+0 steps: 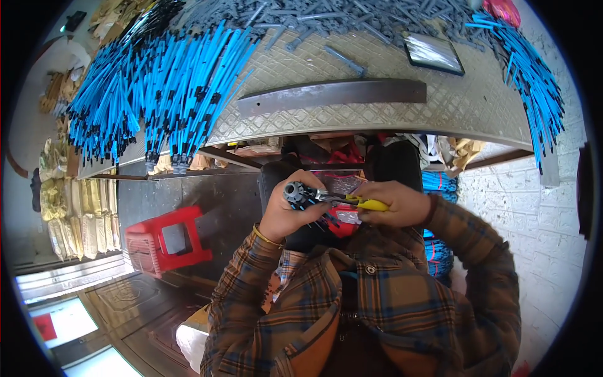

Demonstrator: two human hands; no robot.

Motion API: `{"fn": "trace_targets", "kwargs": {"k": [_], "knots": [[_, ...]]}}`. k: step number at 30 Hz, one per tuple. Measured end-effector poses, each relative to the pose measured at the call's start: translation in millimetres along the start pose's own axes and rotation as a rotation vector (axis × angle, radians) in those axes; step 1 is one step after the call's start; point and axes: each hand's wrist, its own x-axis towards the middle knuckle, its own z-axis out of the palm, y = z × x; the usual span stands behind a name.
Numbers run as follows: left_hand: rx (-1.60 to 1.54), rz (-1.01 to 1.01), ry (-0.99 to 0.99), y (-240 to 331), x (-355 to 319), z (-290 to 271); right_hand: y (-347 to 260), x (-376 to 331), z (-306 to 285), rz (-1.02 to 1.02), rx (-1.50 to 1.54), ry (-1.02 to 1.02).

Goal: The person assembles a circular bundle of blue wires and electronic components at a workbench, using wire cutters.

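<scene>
My left hand (284, 210) is closed around a small bundle of blue and black rods with a round grey cap (294, 190) at its end. Beside it, my right hand (396, 204) grips a tool with yellow handles (367, 203). The tool's metal tip (321, 196) meets the bundle just right of the cap. Both hands are held close together below the front edge of the metal-topped workbench (352, 116), over my lap.
Many blue and black rods (163, 88) lie fanned over the bench's left side, more rods (534, 81) on its right, grey parts (326, 22) at the back, a dark metal bar (333, 94) in front. A red plastic stool (164, 242) stands at lower left.
</scene>
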Motion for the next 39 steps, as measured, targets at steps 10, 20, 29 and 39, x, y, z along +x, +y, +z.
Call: {"fn": "trace_targets", "kwargs": {"k": [10, 20, 29, 39], "knots": [[-0.037, 0.054, -0.072, 7.4, -8.3, -6.1, -39.2, 2.1, -12.7, 0.095, -0.113, -0.092], [-0.087, -0.01, -0.087, 8.0, -5.5, -12.8, 3.5, 5.6, 38.0, 0.132, 0.199, 0.045], [-0.273, -0.045, -0.102, 11.3, 0.2, -7.5, -27.8, -13.2, 11.3, 0.464, 0.562, -0.078], [-0.159, -0.067, -0.286, 9.5, 21.0, 3.6, 41.3, -49.2, 52.9, 0.348, 1.77, -0.445]]}}
